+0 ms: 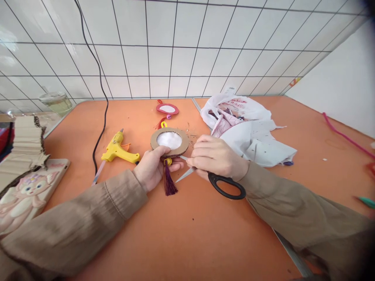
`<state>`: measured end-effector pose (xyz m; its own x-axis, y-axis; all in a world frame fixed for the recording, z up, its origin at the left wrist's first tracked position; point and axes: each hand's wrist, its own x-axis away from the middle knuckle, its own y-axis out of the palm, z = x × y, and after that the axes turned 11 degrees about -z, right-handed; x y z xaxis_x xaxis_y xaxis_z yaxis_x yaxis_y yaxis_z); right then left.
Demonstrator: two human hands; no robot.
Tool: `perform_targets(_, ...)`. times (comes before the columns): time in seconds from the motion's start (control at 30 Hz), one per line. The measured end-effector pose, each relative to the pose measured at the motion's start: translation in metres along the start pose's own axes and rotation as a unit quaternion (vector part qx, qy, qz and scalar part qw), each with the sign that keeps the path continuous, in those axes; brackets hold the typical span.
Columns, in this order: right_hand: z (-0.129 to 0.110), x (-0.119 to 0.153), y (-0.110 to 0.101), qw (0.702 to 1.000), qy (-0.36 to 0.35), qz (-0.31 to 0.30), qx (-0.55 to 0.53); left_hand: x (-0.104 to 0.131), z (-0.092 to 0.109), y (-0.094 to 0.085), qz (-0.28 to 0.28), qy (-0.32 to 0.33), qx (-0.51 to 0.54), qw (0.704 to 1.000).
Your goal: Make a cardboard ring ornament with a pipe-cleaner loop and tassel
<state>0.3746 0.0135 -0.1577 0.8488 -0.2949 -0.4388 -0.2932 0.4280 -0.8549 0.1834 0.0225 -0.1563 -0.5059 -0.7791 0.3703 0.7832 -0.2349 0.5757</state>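
My left hand point(155, 166) grips a round cardboard ornament point(184, 142) by its near edge, the thumb on the ring. White material point(169, 139) fills the ring's centre, and a yellow loop point(163, 124) sticks up at the far side. Below the ring hang a yellow bell point(168, 161) and a dark purple tassel point(170, 182). My right hand point(215, 156) is closed round black-handled scissors point(227, 186). The scissor blades are spread, one at the ornament's lower right edge, the other pointing toward the tassel. Some of my right fingers are hidden.
On the orange table point(187, 242) lie a yellow glue gun point(118, 150) at left and a red ornament point(166, 109) farther back. A white plastic bag point(249, 128) of materials sits behind my right hand. Torn cardboard point(26, 140) and a cartoon case point(32, 191) lie left; a black cable point(101, 78) hangs down.
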Motion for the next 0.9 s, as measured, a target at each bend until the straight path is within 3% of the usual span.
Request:
perform_targets(0.3,-0.0040,-0.0035,-0.0006,1.000,0.008,-0.008,0.024,0.0007,-0.0007,-0.0021,-0.010,0.008,-0.013,1.000)
perform_targets(0.53,0.0011,-0.0005,0.0006,1.000,0.009,-0.005,-0.028,0.0006,-0.0029,-0.0006,-0.010,0.019,-0.003,1.000)
perform_targets(0.73,-0.0021,-0.0040,-0.0028,0.983,0.023,0.092,-0.158,-0.0005,-0.0012,-0.0005,0.006,0.014,-0.004,1.000)
perform_targets(0.9,-0.0051,-0.0059,0.0027,0.977,0.052,0.125,-0.164,-0.0039,-0.0017,-0.0036,0.004,0.003,0.014,1.000)
